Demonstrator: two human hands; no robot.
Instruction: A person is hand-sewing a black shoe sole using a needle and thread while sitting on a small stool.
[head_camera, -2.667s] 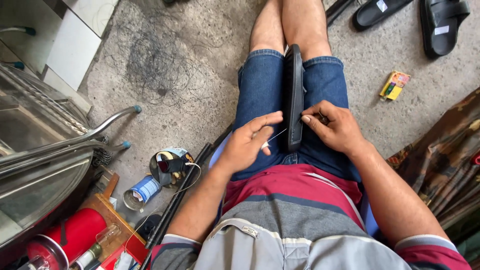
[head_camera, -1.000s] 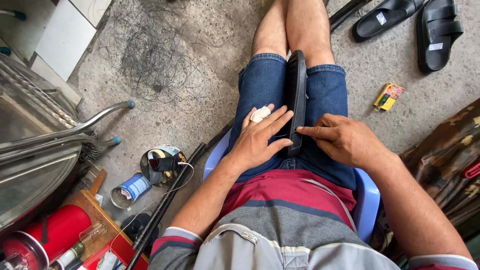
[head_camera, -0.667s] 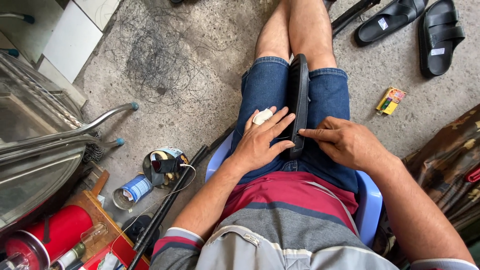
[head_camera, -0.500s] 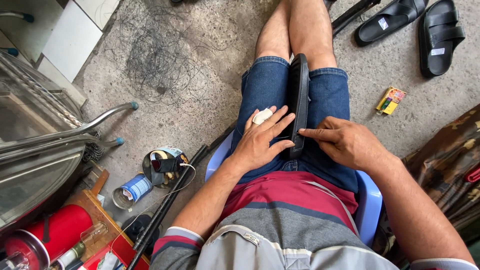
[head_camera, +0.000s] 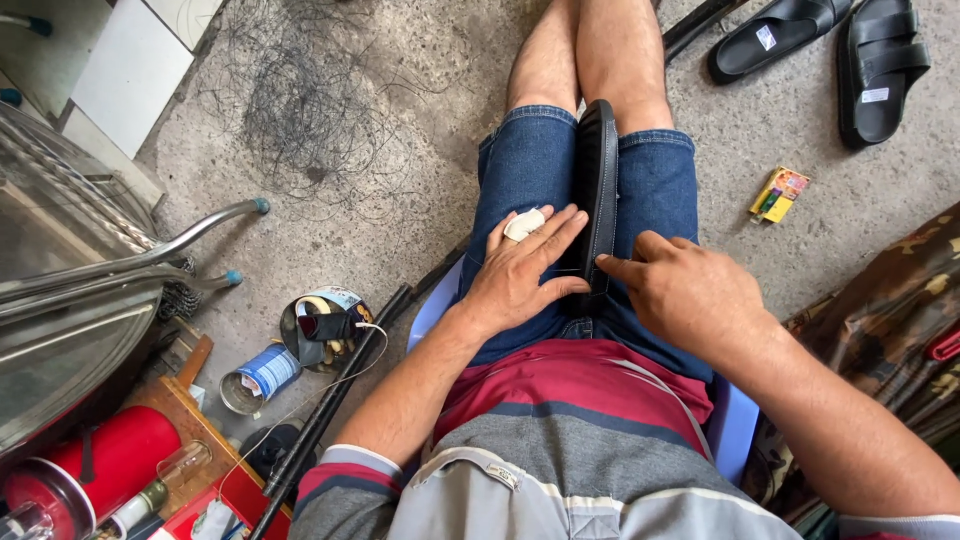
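Head camera is looking down at a seated person. Left hand (head_camera: 520, 275) is lying flat, fingers spread, against a black sandal (head_camera: 600, 190); right hand (head_camera: 690, 295) is pressing its pointing forefinger to it, gripping nothing. Sandal is standing on edge between the thighs, running lengthwise toward the knees.

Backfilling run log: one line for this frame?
left hand: flat on black rubber sandal | right hand: forefinger on sandal | sandal: clamped between thighs

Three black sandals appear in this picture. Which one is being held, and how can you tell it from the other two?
The black sandal standing on edge between the person's thighs, touched by the left hand and right hand. The other two sandals lie flat on the floor.
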